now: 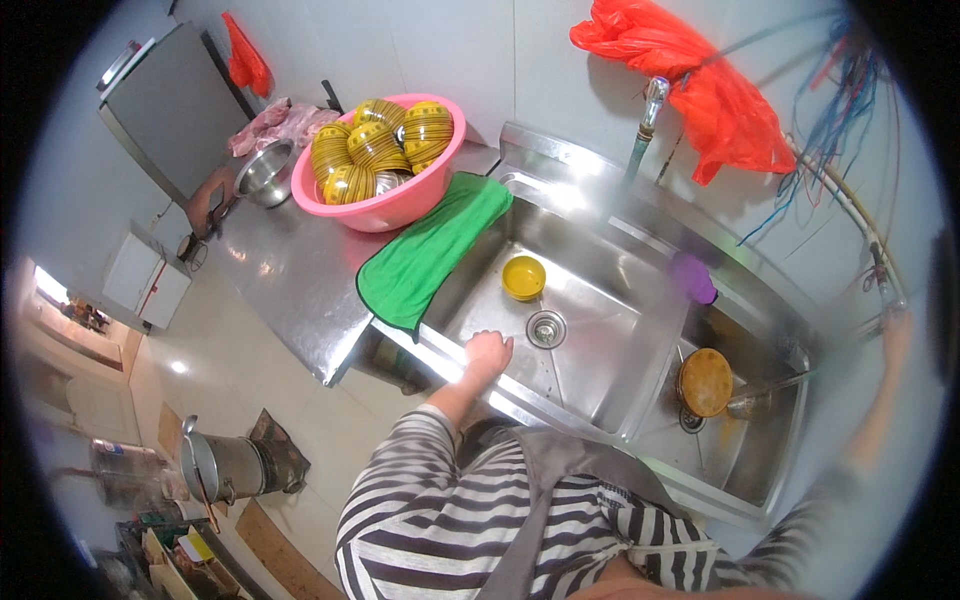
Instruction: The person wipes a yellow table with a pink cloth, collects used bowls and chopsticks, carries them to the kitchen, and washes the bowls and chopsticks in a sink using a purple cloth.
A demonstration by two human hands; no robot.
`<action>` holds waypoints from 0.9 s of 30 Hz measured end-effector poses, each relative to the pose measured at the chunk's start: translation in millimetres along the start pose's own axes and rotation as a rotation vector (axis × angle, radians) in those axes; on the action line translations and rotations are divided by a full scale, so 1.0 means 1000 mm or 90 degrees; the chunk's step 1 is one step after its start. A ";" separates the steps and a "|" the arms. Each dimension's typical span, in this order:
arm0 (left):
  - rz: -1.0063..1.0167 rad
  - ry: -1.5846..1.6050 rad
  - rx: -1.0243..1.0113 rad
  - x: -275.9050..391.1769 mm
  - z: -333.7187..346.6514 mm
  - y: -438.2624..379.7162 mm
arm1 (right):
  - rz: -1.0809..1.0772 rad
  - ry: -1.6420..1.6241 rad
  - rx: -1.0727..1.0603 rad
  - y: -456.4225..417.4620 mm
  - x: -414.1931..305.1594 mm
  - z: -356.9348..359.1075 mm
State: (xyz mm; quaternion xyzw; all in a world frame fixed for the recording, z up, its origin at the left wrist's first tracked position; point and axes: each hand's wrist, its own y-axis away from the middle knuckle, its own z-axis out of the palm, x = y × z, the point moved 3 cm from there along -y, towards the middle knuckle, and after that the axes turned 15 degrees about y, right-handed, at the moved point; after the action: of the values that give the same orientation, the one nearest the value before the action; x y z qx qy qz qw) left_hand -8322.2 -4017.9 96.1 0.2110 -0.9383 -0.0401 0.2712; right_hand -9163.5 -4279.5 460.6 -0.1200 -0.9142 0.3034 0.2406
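Observation:
My left hand (489, 354) rests at the front rim of the left basin of a stainless steel sink (585, 375), its fingers curled; whether it holds anything cannot be told. Beyond it a yellow bowl (523, 277) sits near the drain. My right hand (896, 326) reaches far right to a tap or valve (892, 294) on the wall pipe, blurred. In the right basin lie a round brown board or lid (705, 382) and a clear cup (750, 407). A purple cloth (694, 277) hangs over the divider. A green cloth (435, 255) lies along the left basin's edge.
A pink basin (382, 214) of stacked yellow bowls (375, 146) stands on the steel counter (285, 277), beside a metal bowl (266, 176) and raw meat (281, 124). Red plastic bags (735, 112) hang above the upright faucet (645, 127). A large pot (225, 469) stands at lower left.

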 end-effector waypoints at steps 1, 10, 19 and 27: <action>0.004 0.004 0.002 0.001 0.001 -0.001 | -0.013 -0.005 -0.012 -0.003 0.004 -0.006; -0.005 0.005 -0.004 -0.002 0.000 -0.001 | 0.012 0.094 -0.140 0.008 -0.040 -0.089; 0.017 0.043 0.000 -0.003 0.002 -0.003 | 0.053 0.207 -0.214 0.034 -0.100 -0.158; 0.251 0.311 0.321 -0.044 -0.037 -0.021 | -0.160 -0.145 -0.145 0.138 -0.214 -0.155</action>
State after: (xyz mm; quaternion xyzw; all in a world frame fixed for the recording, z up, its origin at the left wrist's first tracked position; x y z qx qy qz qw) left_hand -8260.7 -4017.0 102.1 0.0903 -0.8490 0.2957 0.4285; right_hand -8890.9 -4171.9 406.5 0.0039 -0.9717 0.1768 0.1568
